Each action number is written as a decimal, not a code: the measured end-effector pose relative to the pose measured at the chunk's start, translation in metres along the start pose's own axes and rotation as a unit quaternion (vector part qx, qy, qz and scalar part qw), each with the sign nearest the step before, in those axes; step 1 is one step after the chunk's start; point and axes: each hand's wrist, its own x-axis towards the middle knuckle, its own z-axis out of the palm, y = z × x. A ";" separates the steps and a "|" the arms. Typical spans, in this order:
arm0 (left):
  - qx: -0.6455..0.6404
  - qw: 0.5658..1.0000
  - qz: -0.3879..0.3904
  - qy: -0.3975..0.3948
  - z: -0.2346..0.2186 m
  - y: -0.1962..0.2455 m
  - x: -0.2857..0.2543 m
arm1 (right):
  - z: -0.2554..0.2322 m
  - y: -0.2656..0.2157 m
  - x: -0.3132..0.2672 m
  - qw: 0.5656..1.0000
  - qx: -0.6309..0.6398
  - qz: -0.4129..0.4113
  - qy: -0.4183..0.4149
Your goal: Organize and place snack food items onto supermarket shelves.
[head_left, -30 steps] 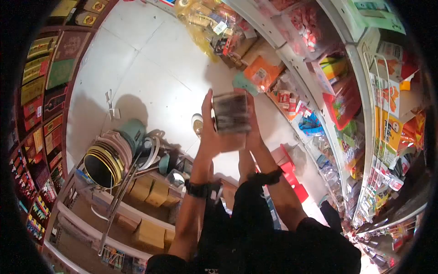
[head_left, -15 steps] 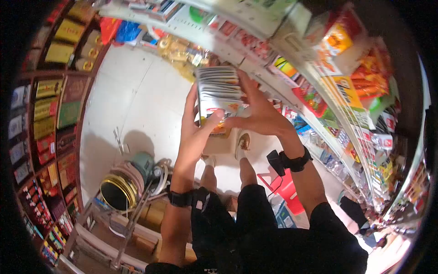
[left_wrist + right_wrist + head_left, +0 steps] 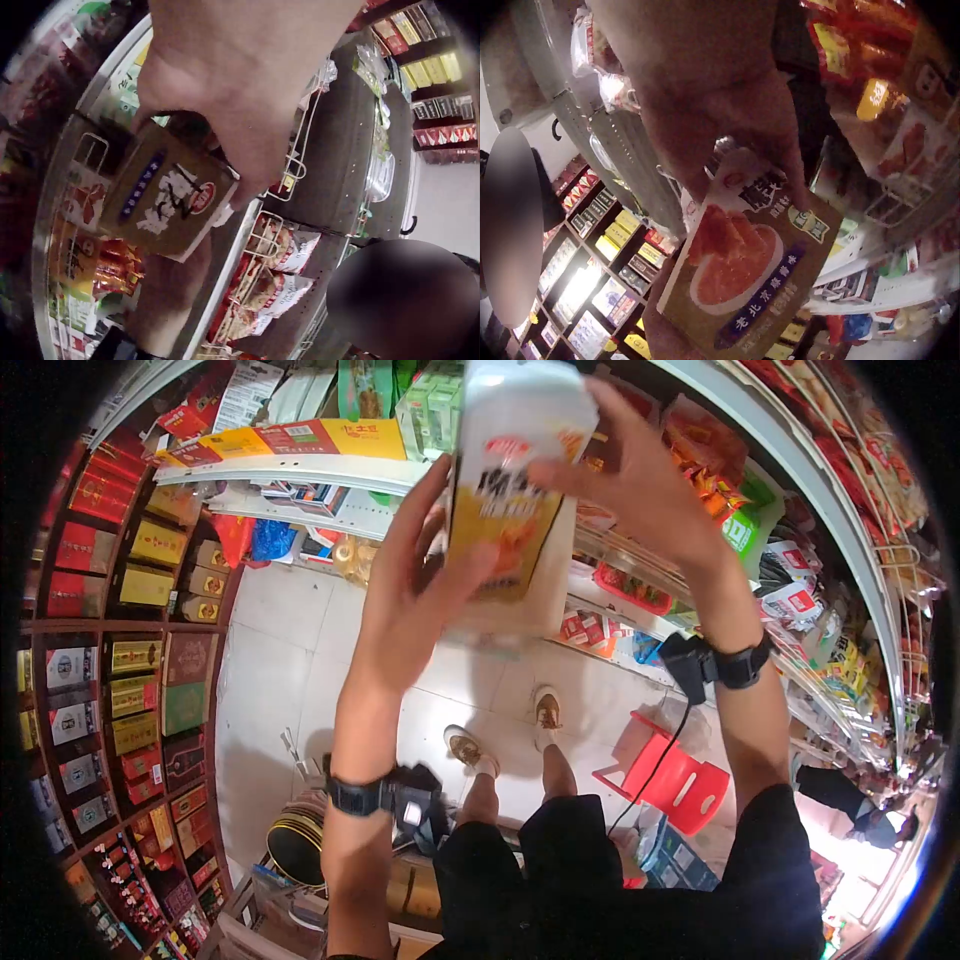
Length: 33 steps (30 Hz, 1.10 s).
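A snack carton (image 3: 510, 520) with packets in it is held up between both hands, in front of the shelves. Its front packet is white above and yellow-brown below, with dark lettering. My left hand (image 3: 405, 595) grips its left side, thumb across the front. The right hand (image 3: 650, 495) holds the right side, its thumb over the lettering. In the left wrist view, a brown panel of the carton (image 3: 169, 199) bears a blue strip. From the right wrist, the carton (image 3: 742, 255) shows a picture of orange-red food and a purple strip.
A white shelf (image 3: 290, 468) with a yellow-red display box (image 3: 330, 442) and green packs (image 3: 430, 415) lies just left of the carton. Snack racks curve down the right. A red plastic stool (image 3: 665, 772) stands on the floor (image 3: 400, 730) near the feet. A dark wooden cabinet (image 3: 110, 625) lines the left.
Both hands have raised the carton up and forward towards the shelves. Its row of packet tops, seen half a second ago, has given way to the front packet's face. The head view has shifted.
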 end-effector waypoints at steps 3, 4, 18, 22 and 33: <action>-0.010 0.997 0.038 -0.061 0.007 0.002 0.043 | -0.021 -0.020 0.014 0.998 -0.024 0.049 0.023; -0.009 0.997 0.038 -0.061 0.009 -0.002 0.052 | -0.033 -0.027 0.016 0.985 -0.096 0.141 0.012; 0.434 0.871 0.212 -0.096 0.004 -0.031 0.124 | -0.076 0.053 0.082 0.969 -0.230 0.010 -0.085; 0.477 0.842 0.235 -0.086 0.003 -0.050 0.134 | -0.072 0.088 0.088 0.993 0.115 -0.030 -0.016; 0.696 0.669 0.243 -0.099 0.002 -0.063 0.121 | -0.077 0.060 0.081 0.849 -0.522 0.032 -0.072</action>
